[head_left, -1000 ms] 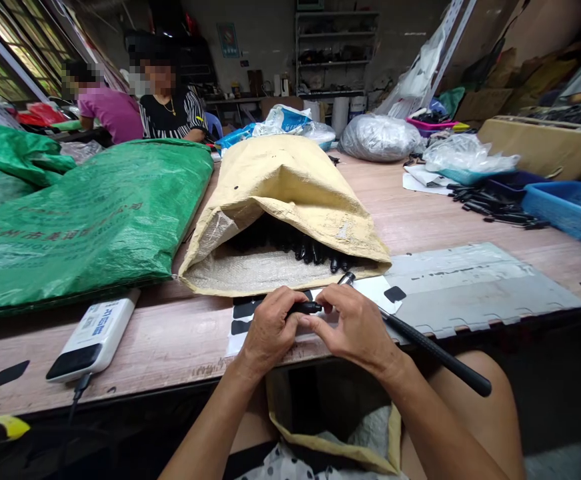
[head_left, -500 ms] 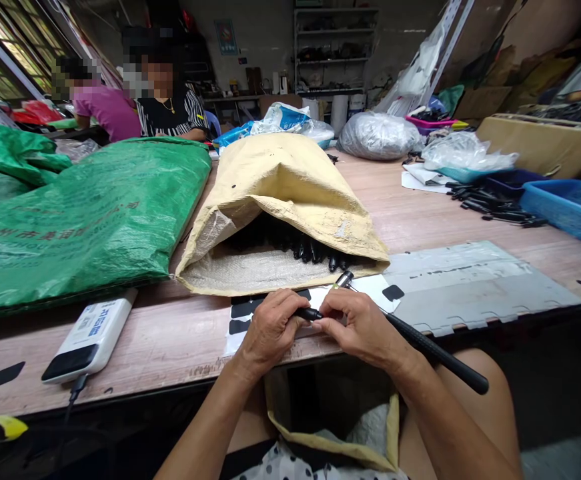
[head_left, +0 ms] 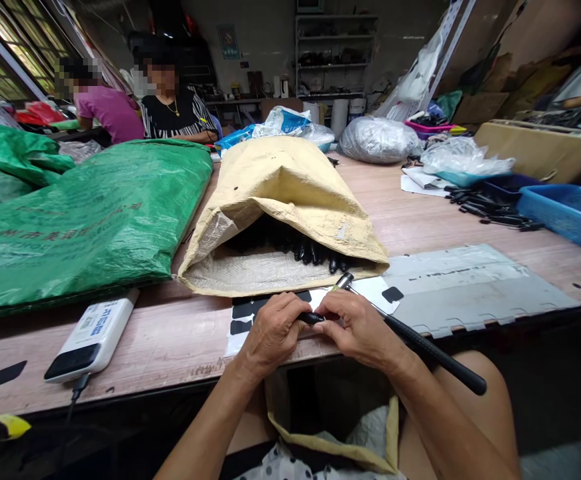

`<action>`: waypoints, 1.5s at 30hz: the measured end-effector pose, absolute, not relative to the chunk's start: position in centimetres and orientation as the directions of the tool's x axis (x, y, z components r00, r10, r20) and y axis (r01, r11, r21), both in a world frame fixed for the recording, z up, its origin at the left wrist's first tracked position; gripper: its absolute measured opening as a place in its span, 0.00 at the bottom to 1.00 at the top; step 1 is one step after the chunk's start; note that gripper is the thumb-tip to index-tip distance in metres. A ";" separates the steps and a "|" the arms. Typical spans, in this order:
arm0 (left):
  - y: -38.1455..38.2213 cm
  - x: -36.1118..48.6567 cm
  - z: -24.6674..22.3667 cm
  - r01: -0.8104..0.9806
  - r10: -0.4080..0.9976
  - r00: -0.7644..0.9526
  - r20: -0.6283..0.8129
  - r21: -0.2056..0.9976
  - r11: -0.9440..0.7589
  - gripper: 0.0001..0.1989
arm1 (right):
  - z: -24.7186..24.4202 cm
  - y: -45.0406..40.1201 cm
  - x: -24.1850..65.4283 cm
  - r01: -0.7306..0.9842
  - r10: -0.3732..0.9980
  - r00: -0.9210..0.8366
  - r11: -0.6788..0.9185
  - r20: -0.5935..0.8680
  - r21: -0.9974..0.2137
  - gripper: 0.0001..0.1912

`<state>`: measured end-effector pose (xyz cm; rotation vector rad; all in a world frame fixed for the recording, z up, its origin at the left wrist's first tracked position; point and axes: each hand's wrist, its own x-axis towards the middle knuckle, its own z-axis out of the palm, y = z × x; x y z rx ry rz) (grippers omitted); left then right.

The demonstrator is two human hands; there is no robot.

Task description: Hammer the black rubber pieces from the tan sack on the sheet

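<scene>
Between my two hands is a small black cylindrical piece [head_left: 312,318], held level over the table's front edge. My left hand [head_left: 274,331] is closed round its left end. The fingers of my right hand [head_left: 354,325] pinch its right end, which they partly hide. Behind my hands lies a white sheet [head_left: 234,343] with black patches on it. A hammer [head_left: 433,353] with a metal head and black grip lies beyond my right hand, its handle jutting over the table edge. Beyond the sheet, a yellow woven sack [head_left: 290,163] gapes open with several black pieces inside its mouth.
To the left are a green sack [head_left: 105,207] and a white power bank [head_left: 93,337] with a cable. A grey board [head_left: 475,287] lies at right, near a blue basket [head_left: 560,213]. Another open sack [head_left: 393,433] sits between my knees. Two people sit across the table.
My hands stay together on the black piece, with only a slight shift of fingers; it shows a little less between them. The whole view has tilted slightly.
</scene>
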<state>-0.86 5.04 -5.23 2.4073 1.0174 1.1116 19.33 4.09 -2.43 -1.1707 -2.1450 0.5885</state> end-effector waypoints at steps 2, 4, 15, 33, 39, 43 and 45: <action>5.0 -0.8 -5.3 0.489 0.720 0.450 0.528 0.529 -0.693 0.16 | -2.4 4.0 19.4 0.590 0.864 -0.412 0.495 0.290 -0.637 0.05; 5.0 -0.7 -5.2 0.500 0.731 0.451 0.512 0.533 -0.682 0.16 | -2.5 3.9 19.5 0.597 0.866 -0.405 0.493 0.292 -0.633 0.07; 4.9 -0.9 -5.5 0.495 0.748 0.435 0.501 0.560 -0.664 0.13 | -3.9 4.1 18.5 0.592 0.771 -0.429 0.633 0.470 -0.499 0.05; 5.5 -1.1 -4.2 0.439 0.834 0.384 0.396 0.717 -0.542 0.11 | -3.4 4.1 20.9 0.683 0.828 -0.323 0.539 0.458 -0.493 0.13; 5.6 -0.7 -4.4 0.552 0.870 0.342 0.357 0.673 -0.493 0.12 | -3.9 3.7 24.0 0.919 0.892 -0.069 0.232 0.447 -0.320 0.10; 5.6 -0.6 -4.4 0.568 0.871 0.340 0.355 0.660 -0.491 0.13 | -4.9 3.5 24.5 0.950 0.901 -0.063 0.185 0.428 -0.251 0.02; 5.6 -0.6 -4.3 0.562 0.868 0.342 0.361 0.661 -0.497 0.12 | -5.0 3.4 24.3 0.948 0.900 -0.062 0.189 0.432 -0.257 0.02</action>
